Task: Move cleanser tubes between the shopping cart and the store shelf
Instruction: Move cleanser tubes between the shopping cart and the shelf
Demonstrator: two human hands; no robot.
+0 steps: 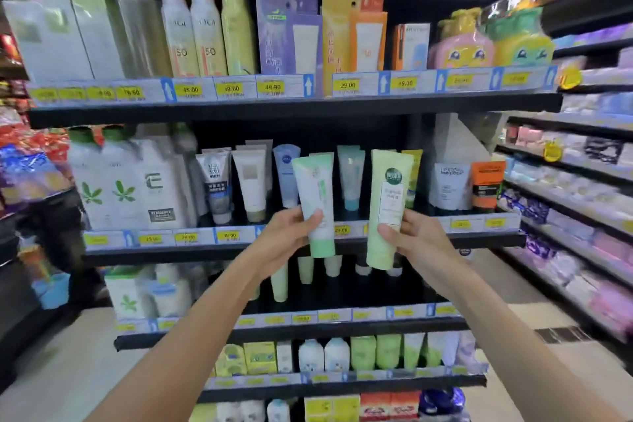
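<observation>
Both hands are up in the middle of the frame, each holding a cleanser tube in front of the second shelf (479, 240) from the top. The left hand (291, 233) has its fingers and thumb curled round the lower part of a white-and-mint tube (317, 202), thumb lying across the front. That tube stands cap down, tilted a bit so its top leans left. The right hand (411, 236) grips a pale green tube (388, 205) with a dark green round badge near the top, also cap down, thumb pressed on the front low on the label. This one is close to upright and sits just right of the mint one, the two tubes near each other but not touching.

Behind them on the same shelf is a row of other tubes: a grey men's tube (215, 185), a white tube (251, 181), a blue tube (287, 175), and an orange tube (486, 185) over to the right. The top shelf has tall sunscreen spray cans (191, 31) and boxed stuff. No shopping cart visible in this shot.
</observation>
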